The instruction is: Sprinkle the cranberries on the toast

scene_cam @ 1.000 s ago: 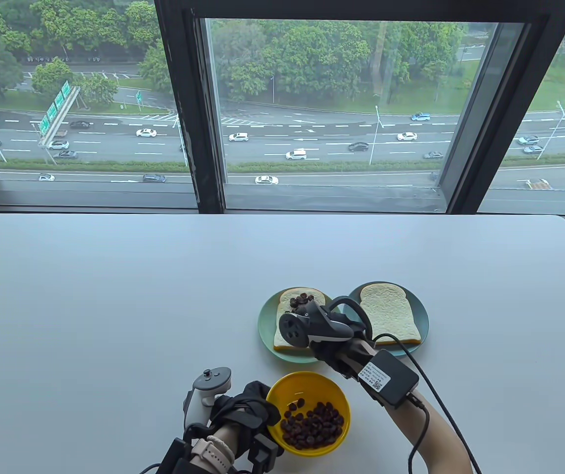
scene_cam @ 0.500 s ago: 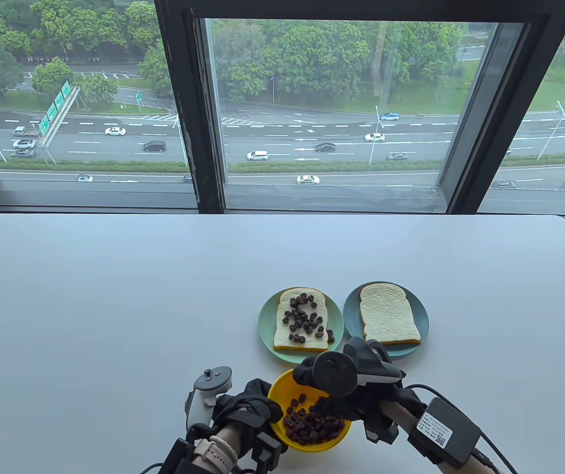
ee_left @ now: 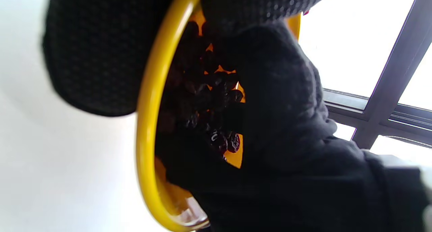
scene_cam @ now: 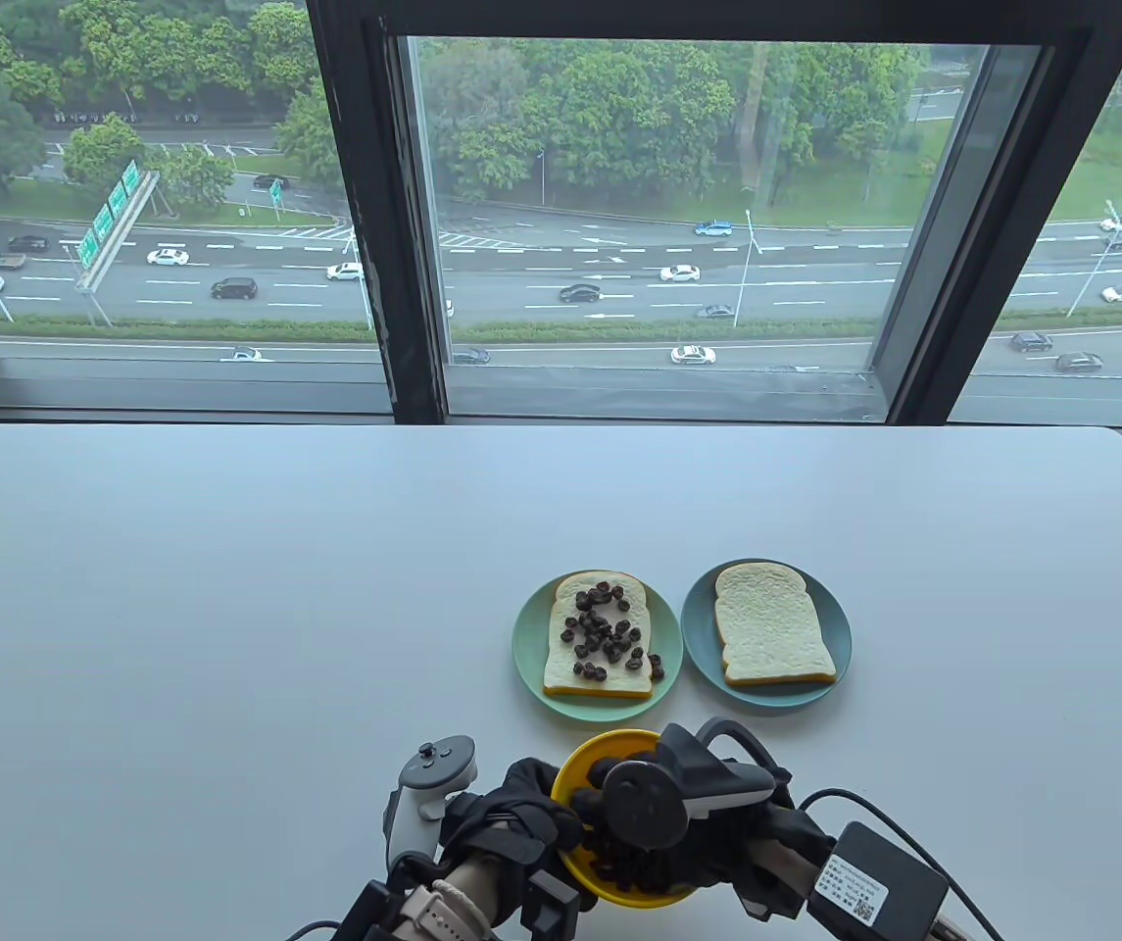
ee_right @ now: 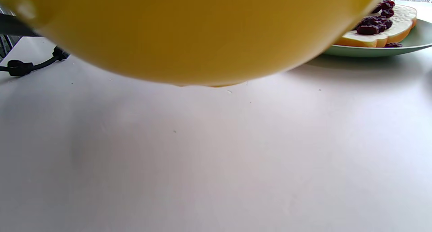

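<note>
A yellow bowl (scene_cam: 575, 774) of dark cranberries (scene_cam: 619, 867) stands at the table's front edge. My left hand (scene_cam: 521, 818) grips its left rim; in the left wrist view its fingers (ee_left: 94, 56) lie against the outside of the bowl's rim (ee_left: 146, 117). My right hand (scene_cam: 649, 833) reaches down into the bowl, and its fingers (ee_left: 280, 100) curl around cranberries (ee_left: 222, 141) in the pile. One toast (scene_cam: 600, 637) topped with cranberries lies on a green plate (scene_cam: 526, 647). A plain toast (scene_cam: 771, 622) lies on a blue plate (scene_cam: 840, 637).
The right wrist view shows the bowl's underside (ee_right: 195, 36) on the white table (ee_right: 216, 157), with the topped toast (ee_right: 381, 26) and green plate (ee_right: 405, 45) just behind. A window frame (scene_cam: 394, 245) stands beyond the table's far edge.
My right hand left the topped toast, came back to the bowl and sank deeper into the cranberries. My left hand and the bowl shifted slightly right.
</note>
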`<action>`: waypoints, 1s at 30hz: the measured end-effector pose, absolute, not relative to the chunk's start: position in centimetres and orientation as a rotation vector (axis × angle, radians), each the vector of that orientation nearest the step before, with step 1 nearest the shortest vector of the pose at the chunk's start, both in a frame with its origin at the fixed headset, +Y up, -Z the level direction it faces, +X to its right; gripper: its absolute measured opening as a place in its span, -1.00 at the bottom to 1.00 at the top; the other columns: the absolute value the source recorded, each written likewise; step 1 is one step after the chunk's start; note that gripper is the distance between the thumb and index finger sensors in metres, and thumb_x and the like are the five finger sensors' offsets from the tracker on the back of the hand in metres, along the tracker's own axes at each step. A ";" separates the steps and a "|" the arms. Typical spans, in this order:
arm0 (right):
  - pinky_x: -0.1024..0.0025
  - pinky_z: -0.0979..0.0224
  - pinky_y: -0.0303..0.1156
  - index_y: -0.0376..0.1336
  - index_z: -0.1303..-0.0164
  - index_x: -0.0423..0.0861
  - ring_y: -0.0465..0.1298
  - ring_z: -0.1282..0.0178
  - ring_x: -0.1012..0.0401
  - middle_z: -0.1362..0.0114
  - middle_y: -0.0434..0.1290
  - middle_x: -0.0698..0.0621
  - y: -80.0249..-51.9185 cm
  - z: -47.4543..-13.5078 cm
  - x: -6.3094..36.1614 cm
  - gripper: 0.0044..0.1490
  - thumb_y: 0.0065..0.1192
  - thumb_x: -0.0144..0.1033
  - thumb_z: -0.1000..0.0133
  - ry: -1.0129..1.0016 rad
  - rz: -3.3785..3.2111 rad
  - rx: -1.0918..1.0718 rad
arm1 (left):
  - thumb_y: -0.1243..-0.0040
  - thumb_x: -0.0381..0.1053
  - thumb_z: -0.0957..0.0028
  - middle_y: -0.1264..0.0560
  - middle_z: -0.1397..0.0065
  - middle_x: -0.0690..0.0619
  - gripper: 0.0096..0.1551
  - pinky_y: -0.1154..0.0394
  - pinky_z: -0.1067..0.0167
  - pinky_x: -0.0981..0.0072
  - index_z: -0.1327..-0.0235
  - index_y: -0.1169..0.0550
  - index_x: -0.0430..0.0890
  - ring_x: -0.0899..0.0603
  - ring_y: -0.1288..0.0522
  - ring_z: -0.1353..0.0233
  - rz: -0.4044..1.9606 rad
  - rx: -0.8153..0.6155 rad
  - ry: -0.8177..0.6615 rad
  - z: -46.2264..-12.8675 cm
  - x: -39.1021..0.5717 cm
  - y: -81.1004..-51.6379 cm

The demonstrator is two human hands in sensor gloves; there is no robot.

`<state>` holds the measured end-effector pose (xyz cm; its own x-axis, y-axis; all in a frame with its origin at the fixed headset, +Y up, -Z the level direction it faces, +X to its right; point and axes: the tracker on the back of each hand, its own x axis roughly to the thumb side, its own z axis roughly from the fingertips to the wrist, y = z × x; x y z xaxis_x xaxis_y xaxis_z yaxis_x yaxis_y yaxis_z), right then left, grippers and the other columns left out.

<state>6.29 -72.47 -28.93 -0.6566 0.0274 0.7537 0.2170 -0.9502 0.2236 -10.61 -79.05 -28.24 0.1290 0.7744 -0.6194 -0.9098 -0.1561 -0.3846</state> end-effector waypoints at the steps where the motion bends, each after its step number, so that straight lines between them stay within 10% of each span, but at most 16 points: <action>1: 0.42 -0.21 0.51 -0.10 -0.40 0.16 0.24 -0.41 -0.01 -0.48 0.04 -0.04 -72.4 -28.7 6.1 0.03 0.32 -0.05 0.25 -0.409 -2.719 -1.243 | -0.21 -0.27 0.12 -0.28 -0.05 -0.24 -0.35 -0.78 0.39 0.07 -0.14 -0.14 0.00 -0.28 -0.41 0.13 1.482 -0.886 0.196 -28.2 -10.6 -79.1; 11: 0.64 0.13 0.74 0.29 0.09 0.26 0.52 -0.02 0.07 -0.24 0.37 0.12 -72.2 -27.9 5.4 -0.45 0.43 -0.21 0.29 -0.165 -2.682 -1.237 | -0.21 -0.26 0.11 -0.28 -0.06 -0.23 -0.36 -0.77 0.39 0.08 -0.14 -0.15 0.00 -0.27 -0.42 0.13 1.483 -0.894 0.184 -28.4 -10.2 -79.7; 30: 0.65 0.21 0.75 0.36 0.16 0.21 0.56 0.02 0.12 -0.13 0.45 0.14 -69.4 -28.9 8.2 -0.50 0.45 -0.22 0.32 -0.130 -2.927 -1.322 | -0.19 -0.24 0.09 -0.29 -0.07 -0.22 -0.36 -0.77 0.38 0.11 -0.17 -0.14 0.00 -0.25 -0.43 0.12 1.420 -0.947 0.191 -28.6 -10.3 -80.6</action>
<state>8.19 -69.36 -28.87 -0.6595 0.0992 0.7451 -0.0329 -0.9941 0.1033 -10.31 -80.55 -28.56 0.2019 0.7474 -0.6330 -0.8882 -0.1326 -0.4399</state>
